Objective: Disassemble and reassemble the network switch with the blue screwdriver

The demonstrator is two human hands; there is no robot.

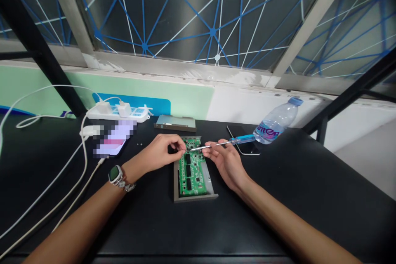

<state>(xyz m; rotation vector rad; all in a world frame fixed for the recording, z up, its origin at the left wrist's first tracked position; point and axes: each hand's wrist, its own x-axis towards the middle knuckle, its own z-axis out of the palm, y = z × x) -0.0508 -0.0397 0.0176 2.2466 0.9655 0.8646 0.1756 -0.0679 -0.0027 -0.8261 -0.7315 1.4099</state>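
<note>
From the near side of the black table (148, 227), both arms angle inward to a green circuit board (194, 173) in a metal casing (196, 199). The right hand (227, 164) grips the screwdriver (243, 139) by its shaft; the left hand (162, 152) pinches thumb and fingertip together at its tip. Beyond, a bottle (276, 119) shows partial lettering, "men".

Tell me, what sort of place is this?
Probably a desk used for small electronics work: a green circuit board lies on it, the right hand holds a blue-handled screwdriver, and a white power strip sits behind.
</note>
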